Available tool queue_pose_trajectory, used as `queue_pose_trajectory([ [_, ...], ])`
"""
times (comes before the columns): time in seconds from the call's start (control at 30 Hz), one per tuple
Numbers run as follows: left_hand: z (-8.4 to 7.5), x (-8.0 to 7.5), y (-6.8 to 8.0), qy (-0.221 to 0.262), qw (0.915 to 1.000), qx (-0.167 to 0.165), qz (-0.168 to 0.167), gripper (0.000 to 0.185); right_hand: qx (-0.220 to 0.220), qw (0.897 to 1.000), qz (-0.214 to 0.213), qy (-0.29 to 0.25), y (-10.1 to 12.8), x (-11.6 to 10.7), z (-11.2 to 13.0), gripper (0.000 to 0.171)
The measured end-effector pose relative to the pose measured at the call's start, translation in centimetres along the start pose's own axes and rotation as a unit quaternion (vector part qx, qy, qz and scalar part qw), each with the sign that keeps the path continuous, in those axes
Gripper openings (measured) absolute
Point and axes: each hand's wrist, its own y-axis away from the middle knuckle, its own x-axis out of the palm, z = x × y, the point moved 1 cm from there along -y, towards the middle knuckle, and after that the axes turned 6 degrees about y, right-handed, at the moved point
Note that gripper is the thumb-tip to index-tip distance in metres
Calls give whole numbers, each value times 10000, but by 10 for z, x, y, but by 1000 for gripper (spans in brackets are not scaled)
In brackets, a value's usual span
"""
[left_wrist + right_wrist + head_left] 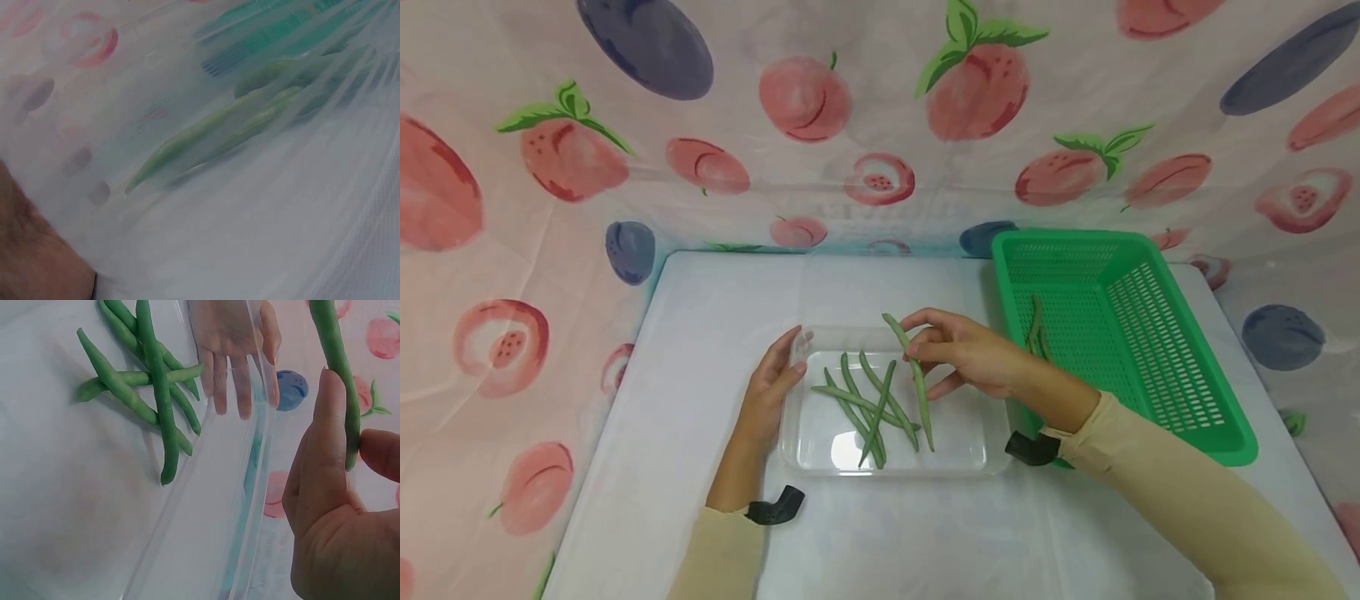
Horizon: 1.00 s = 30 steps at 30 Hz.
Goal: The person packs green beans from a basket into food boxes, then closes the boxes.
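Note:
Over the clear plastic container (pixel 895 471), my right hand (pixel 973 354) pinches one green bean (pixel 921 392) between thumb and fingers. In the right wrist view that bean (pixel 340 369) stands nearly upright between the thumb and the straight fingers (pixel 325 431). My left hand (pixel 767 387) holds the container's left wall, its thumb over the rim and its fingers along the outside. Several green beans (pixel 876 408) lie crossed on the container's floor. Through the hazy wall, the left wrist view shows green beans (pixel 200 137) close up.
To the right stands a green plastic basket (pixel 1213 417) with slotted sides. A few bean pods (pixel 1036 325) lie in it, partly hidden by the right forearm. A white cloth covers the table (pixel 700 333), and a fruit-print curtain (pixel 722 225) hangs behind and beside it.

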Motion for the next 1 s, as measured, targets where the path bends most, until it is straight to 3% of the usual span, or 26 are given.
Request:
queue_pose_trajectory([
  [0.33,1,-1,0,4,10000,-3,1,56,44,9999,2,-91,-2,-1,-3,39],
  [0.57,0,0,0,-35,10000,16,14,55,64,9997,-239,-81,4,-8,-1,41],
  [1.0,-2,1,1,-19,10000,-21,10,55,-514,9959,-596,-453,45,-69,6,37],
])
